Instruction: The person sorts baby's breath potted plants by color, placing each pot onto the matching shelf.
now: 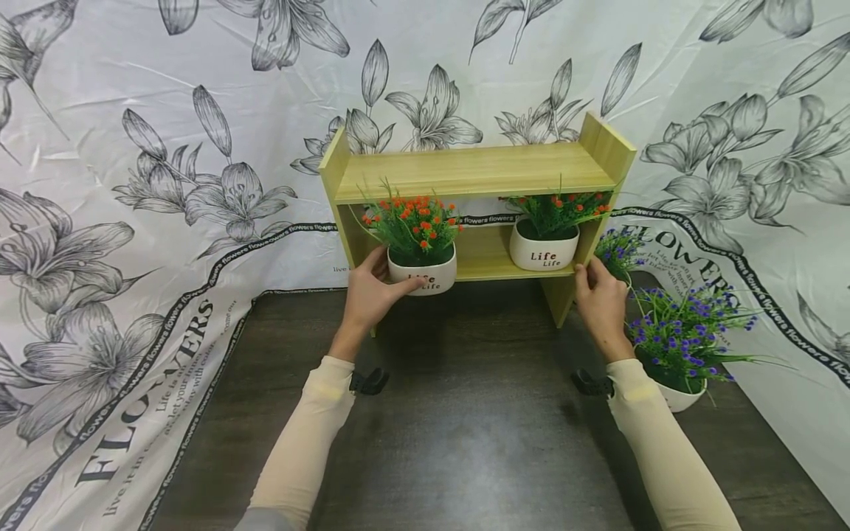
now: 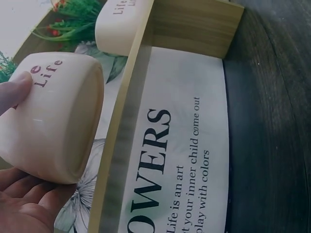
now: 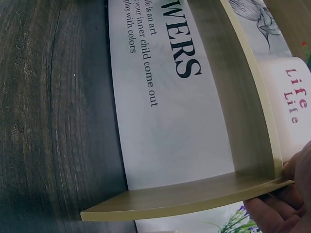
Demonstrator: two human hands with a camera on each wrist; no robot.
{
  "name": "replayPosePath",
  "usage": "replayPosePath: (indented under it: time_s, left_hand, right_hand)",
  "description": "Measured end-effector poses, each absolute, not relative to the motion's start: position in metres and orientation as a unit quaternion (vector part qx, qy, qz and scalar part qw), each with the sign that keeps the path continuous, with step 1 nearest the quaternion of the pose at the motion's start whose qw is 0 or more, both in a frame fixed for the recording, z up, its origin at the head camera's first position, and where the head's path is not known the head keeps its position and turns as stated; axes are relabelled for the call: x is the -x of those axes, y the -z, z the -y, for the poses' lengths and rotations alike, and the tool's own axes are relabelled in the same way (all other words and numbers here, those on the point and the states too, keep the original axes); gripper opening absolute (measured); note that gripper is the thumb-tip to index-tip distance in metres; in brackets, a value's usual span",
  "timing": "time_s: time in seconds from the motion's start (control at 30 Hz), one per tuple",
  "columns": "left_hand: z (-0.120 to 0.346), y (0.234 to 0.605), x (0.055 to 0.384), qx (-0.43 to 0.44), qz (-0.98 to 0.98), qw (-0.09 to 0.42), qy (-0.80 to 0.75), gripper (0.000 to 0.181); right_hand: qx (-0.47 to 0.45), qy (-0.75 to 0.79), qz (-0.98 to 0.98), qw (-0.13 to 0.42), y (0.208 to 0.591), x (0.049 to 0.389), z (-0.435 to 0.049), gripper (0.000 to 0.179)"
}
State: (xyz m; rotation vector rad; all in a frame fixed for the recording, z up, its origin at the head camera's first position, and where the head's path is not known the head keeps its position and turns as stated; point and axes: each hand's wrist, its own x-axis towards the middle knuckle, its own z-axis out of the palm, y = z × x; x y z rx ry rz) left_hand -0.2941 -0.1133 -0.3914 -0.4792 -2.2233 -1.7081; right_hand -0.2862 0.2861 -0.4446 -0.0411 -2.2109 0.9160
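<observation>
1. Shelf: stands on the table. Your right hand pinches its right side panel; an uneven pull there could skew or slide it.
2. Purple plant: on the table, near your right forearm. An outward swing could knock it.
3. Left pot: at the front of the middle board, clamped in your left hand, thumb across its face. Base looks clear of the wood. Too low an approach would probably catch the board's edge; a loosened grip could drop it.
4. Right pot: on that board. Jolting the shelf might shift it.
5. Red flowers: pushing inward could bend the tips against the top board.
</observation>
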Motion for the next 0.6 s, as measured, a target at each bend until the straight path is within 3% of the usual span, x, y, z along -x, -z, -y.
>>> replayPosePath:
  time_s: [0.6]
  left_hand:
    - [0.106,0.392,0.315,0.142,0.776,0.131,0.6,0.086]
  right_hand:
    - [0.016,-0.357,0.86,0.364,0.445,0.287,-0.286,0.028]
